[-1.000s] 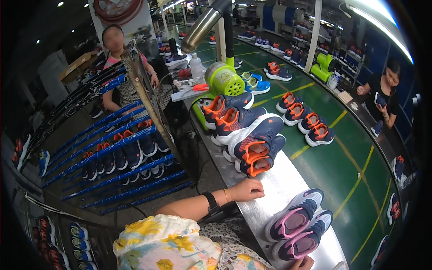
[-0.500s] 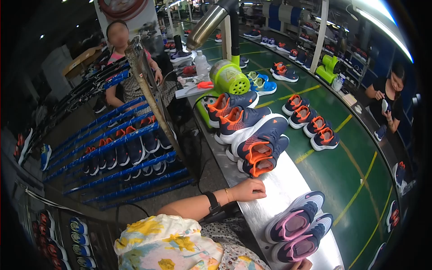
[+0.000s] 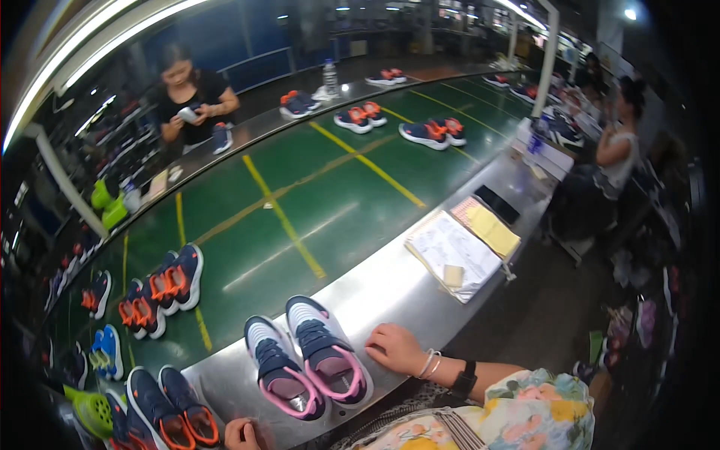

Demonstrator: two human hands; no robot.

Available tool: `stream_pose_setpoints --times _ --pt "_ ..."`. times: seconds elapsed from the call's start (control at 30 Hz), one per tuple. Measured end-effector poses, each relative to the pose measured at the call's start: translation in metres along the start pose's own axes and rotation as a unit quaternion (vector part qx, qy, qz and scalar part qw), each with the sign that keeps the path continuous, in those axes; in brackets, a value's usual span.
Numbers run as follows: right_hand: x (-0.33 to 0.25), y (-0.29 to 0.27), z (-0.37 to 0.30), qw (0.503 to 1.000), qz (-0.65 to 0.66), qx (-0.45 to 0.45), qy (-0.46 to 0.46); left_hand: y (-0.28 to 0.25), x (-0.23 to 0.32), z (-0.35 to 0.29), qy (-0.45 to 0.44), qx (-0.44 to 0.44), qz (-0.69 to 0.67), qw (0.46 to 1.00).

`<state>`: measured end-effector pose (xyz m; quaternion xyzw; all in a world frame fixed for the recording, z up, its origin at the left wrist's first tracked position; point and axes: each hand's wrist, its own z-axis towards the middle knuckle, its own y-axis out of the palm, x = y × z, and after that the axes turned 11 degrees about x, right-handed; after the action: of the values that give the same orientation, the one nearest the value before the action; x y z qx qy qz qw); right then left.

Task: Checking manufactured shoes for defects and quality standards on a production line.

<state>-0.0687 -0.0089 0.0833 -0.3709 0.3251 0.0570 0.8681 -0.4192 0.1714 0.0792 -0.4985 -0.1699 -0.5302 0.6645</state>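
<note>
A pair of navy and white sneakers with pink collars stands on the steel bench; the left sneaker (image 3: 278, 360) and the right sneaker (image 3: 330, 345) sit side by side, toes pointing away. My right hand (image 3: 397, 349) rests on the bench just right of this pair, fingers curled and apart from the shoes. My left hand (image 3: 241, 434) is at the lower edge, partly cut off, with bent fingers. It lies between the pink-lined pair and several navy sneakers with orange linings (image 3: 176, 409). Neither hand visibly holds anything.
A green conveyor belt (image 3: 300, 202) with yellow lines runs beyond the bench, carrying navy-orange pairs (image 3: 433, 133). An open notebook (image 3: 455, 255) and a dark phone (image 3: 497, 205) lie at right. A lime-green machine (image 3: 94, 412) stands lower left. Across the belt a person (image 3: 196, 101) handles a shoe.
My view has swung from the left to the right along the bench. The pink-lined pair now appears left of my right hand, which has come into fuller view; my left hand is now at the lower edge.
</note>
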Motion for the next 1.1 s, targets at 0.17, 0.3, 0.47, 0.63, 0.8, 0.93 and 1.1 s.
stream_pose_setpoints --times 0.17,0.3,0.47,0.63,0.8,0.93,1.1 --pt "-0.003 0.002 -0.002 1.000 -0.001 0.020 0.013 -0.008 -0.022 -0.008 -0.024 0.006 0.004 1.000" --pt "-0.003 0.001 -0.002 1.000 0.012 0.004 0.017 -0.009 -0.026 -0.009 -0.058 -0.010 -0.019 0.998" --pt "-0.005 0.002 -0.004 1.000 0.022 0.013 0.015 -0.010 -0.024 -0.010 -0.150 0.006 -0.109 0.983" --pt "-0.005 0.004 -0.004 1.000 0.018 0.006 0.012 -0.014 -0.022 -0.010 -0.127 -0.003 -0.084 0.988" --pt "-0.006 0.004 -0.005 1.000 0.016 -0.003 0.019 -0.014 -0.021 -0.008 -0.114 -0.001 -0.065 0.991" --pt "-0.006 0.003 -0.003 1.000 0.014 0.006 0.019 -0.017 -0.019 -0.006 -0.049 -0.024 -0.027 0.998" --pt "-0.008 0.002 -0.002 1.000 0.005 0.008 0.022 -0.020 -0.015 -0.007 -0.090 -0.030 -0.037 0.995"
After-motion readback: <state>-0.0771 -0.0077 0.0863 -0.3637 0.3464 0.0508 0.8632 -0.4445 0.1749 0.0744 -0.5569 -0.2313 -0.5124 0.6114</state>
